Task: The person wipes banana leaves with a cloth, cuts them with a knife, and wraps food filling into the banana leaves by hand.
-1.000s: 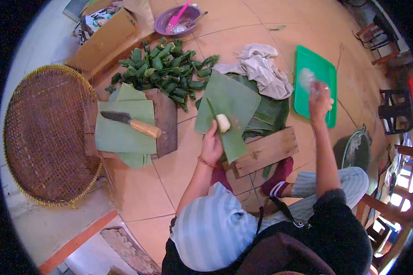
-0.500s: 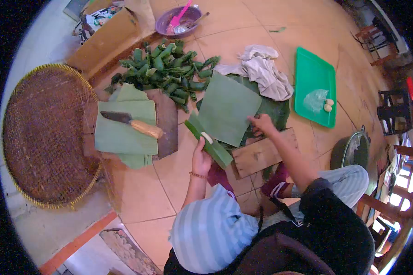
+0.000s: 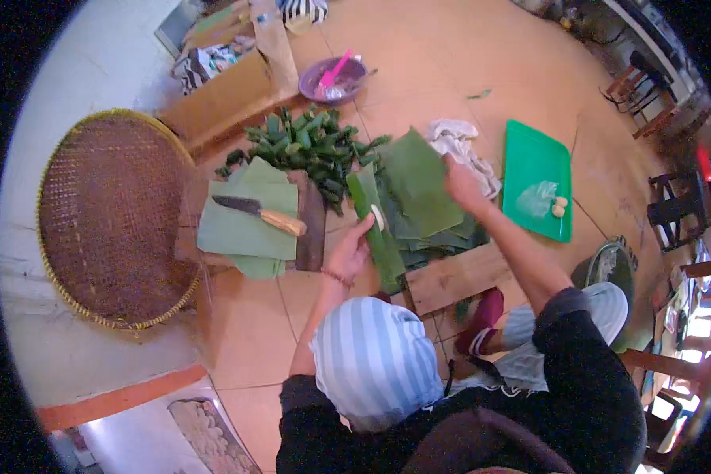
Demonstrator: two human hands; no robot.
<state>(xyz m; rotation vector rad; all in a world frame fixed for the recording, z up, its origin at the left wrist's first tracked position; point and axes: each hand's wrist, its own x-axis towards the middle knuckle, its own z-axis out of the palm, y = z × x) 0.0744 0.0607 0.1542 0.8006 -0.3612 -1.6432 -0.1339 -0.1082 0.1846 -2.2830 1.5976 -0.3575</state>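
My left hand is closed around a folded strip of green banana leaf, with a small white piece lying against it near my fingertips. To its right, my right hand pinches the edge of a square banana leaf sheet, which is tilted up above a stack of leaves. A wooden board lies by the near edge of that stack. On the left, a knife with a wooden handle rests across more cut leaves.
A heap of small green leaf bundles lies beyond my hands. A round woven tray leans at the left. The green tray holds a plastic bag and pale round pieces. Behind are a white cloth, purple bowl and cardboard box.
My right hand has moved up and raised the leaf sheet, which lay flatter before, exposing more of the stack. My left hand still holds the folded leaf. The camera view has shifted.
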